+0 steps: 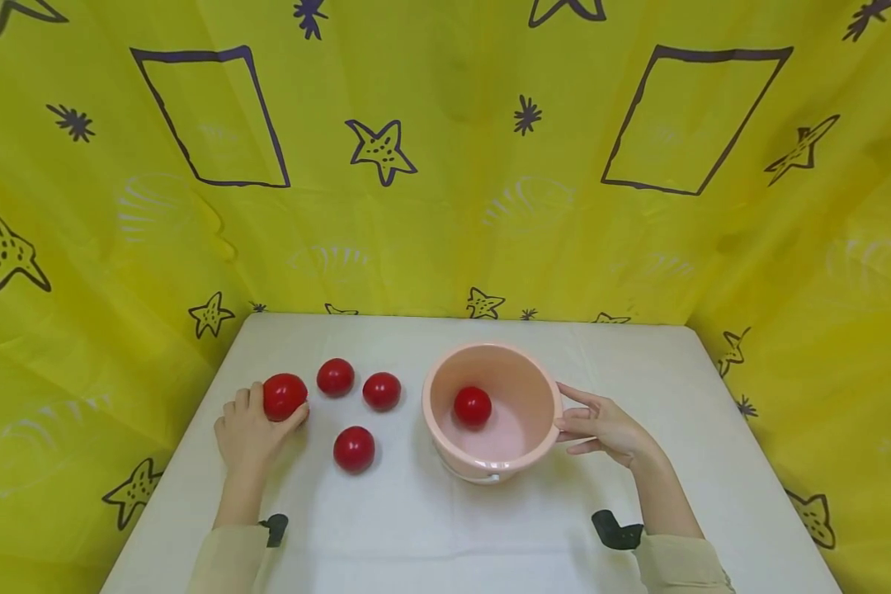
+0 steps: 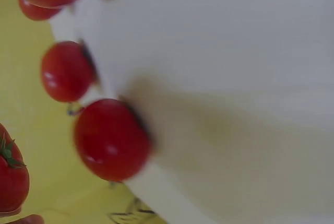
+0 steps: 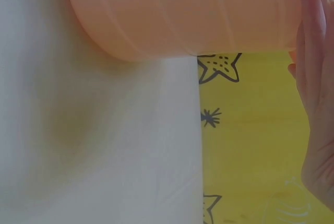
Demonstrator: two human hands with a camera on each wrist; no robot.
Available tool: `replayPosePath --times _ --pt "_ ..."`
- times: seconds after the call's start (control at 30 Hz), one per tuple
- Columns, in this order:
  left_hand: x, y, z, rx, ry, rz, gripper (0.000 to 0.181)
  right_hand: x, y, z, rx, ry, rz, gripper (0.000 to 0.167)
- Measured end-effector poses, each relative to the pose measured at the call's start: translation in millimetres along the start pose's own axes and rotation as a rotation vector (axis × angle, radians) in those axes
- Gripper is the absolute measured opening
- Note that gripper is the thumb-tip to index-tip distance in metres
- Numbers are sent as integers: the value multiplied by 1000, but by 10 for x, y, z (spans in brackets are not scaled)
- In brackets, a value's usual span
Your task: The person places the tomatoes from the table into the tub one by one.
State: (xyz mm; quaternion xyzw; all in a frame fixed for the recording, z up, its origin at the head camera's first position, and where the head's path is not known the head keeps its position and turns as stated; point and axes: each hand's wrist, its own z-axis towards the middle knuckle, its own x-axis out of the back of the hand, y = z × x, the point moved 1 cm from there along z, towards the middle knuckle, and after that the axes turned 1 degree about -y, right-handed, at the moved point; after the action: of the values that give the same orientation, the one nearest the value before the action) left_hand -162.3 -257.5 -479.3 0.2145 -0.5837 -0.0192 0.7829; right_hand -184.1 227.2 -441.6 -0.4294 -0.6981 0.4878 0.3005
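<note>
My left hand (image 1: 248, 429) grips a red tomato (image 1: 285, 397) at the left of the table. In the left wrist view, that tomato (image 2: 11, 174) shows its green stem at the left edge, with fingertips just below. My right hand (image 1: 609, 429) touches the right side of a pink bucket (image 1: 438, 450), its fairly straight, spread fingers at the rim. One tomato (image 1: 472, 407) lies inside the bucket. Between the left hand and the bucket lie three more tomatoes: one at the back (image 1: 336, 377), one nearer the bucket (image 1: 382, 391) and one in front (image 1: 354, 450).
A white cloth covers the table (image 1: 386, 544). Yellow curtain (image 1: 453, 231) with starfish drawings hangs behind it and at both sides. The bucket's thin white handle (image 1: 464, 476) hangs down at its front. Dark straps sit at both wrists.
</note>
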Motion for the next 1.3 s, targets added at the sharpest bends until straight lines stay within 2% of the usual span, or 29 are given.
replayPosePath --times 0.17,0.3,0.53,0.7,0.9,1.13,1.3 --pt "113 402 130 -132 17 41 73 1 5 12 -2 -2 -3 80" --pt "200 754 178 -247 39 67 76 2 4 21 -1 -5 -4 80" --pt "210 1335 186 -463 43 135 77 6 2 23 -13 -4 -1 81" --pt "97 1697 129 -613 14 161 78 8 -2 15 -17 5 -11 80" --pt "-79 2067 5 -792 -69 191 77 5 -3 13 -15 0 5 80" --pt "-318 2349 -120 -926 -202 256 74 3 -5 11 -18 2 5 78" --pt "-481 2512 -160 -1011 -283 365 77 2 -7 1 -34 19 -5 77"
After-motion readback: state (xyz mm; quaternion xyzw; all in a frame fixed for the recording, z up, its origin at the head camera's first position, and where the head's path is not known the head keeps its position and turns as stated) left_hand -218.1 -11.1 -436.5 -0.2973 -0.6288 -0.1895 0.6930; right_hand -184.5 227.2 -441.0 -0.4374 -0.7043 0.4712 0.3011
